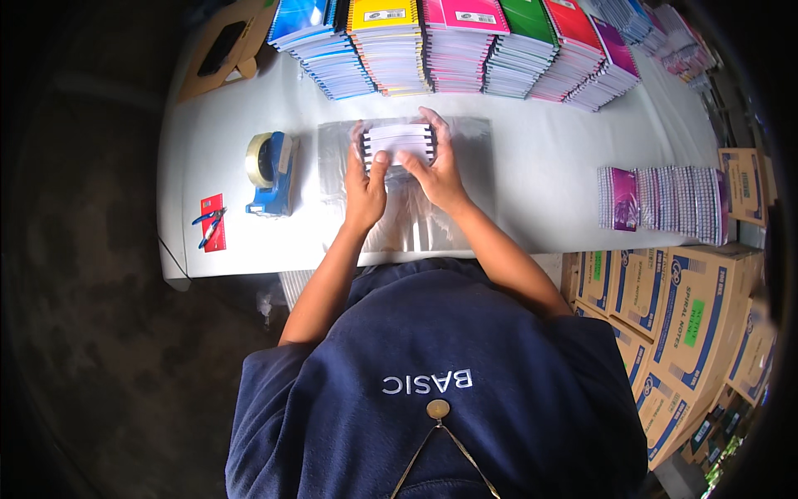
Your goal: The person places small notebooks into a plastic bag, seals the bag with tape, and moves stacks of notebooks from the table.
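Between my two hands I hold a small stack of spiral notebooks (399, 143), its white page edges facing me and dark binding showing at both sides. My left hand (366, 187) grips the left end, thumb on the near face. My right hand (437, 170) grips the right end the same way, its fingers reaching round the far corner. Beneath the stack, a pile of clear plastic sleeves (345, 224) lies flat on the white table (540, 183).
Tall stacks of spiral notebooks (386, 62) in several colours line the table's far side. A blue tape dispenser (283, 170) and cutting pliers (211, 224) on a red card lie left. Wrapped notebooks (665, 200) sit right, cartons (694, 320) below. An open cardboard box (237, 58) stands far left.
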